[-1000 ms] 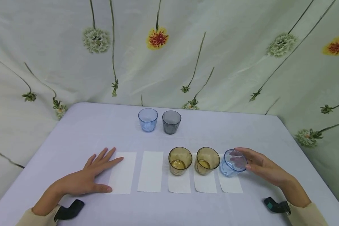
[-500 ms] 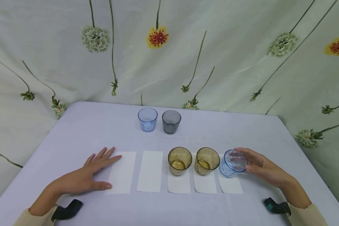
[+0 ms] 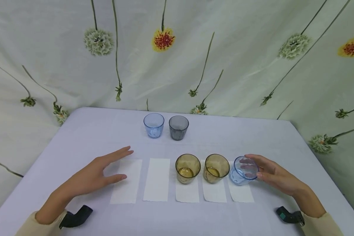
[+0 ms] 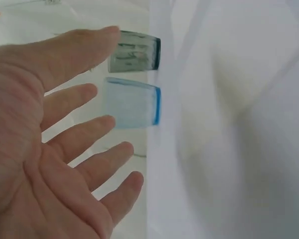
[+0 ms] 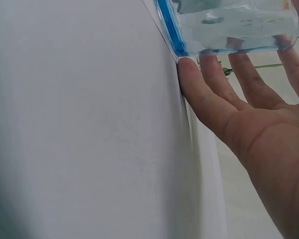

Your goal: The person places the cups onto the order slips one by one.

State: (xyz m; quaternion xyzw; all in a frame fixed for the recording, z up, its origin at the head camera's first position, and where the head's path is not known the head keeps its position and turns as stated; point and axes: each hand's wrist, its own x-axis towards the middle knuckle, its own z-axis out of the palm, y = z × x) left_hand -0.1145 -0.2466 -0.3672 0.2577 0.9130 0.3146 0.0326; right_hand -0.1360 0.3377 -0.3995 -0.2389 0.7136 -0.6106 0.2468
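At the right of the row, my right hand (image 3: 283,177) curves its fingers and thumb round a light-blue glass (image 3: 238,177) that stands over a white paper strip (image 3: 245,195). The right wrist view has the fingers (image 5: 204,94) along this clear blue glass (image 5: 239,27). My left hand (image 3: 88,177) hovers over the leftmost paper strip (image 3: 125,191), fingers extended, thumb apart, nothing held. In the left wrist view its loosely spread fingers (image 4: 84,137) overlap the back blue glass (image 4: 132,104).
Two amber glasses, a middle one (image 3: 183,178) and one further right (image 3: 209,177), stand on neighbouring paper strips. Another strip (image 3: 157,180) lies left of them. Behind, a blue glass (image 3: 154,127) stands beside a grey glass (image 3: 178,128). A flowered cloth (image 3: 239,49) hangs behind the table.
My left hand has lifted from lying spread on the table beside the left strip and turned, moving slightly right over that strip. My right hand and its glass look unchanged.
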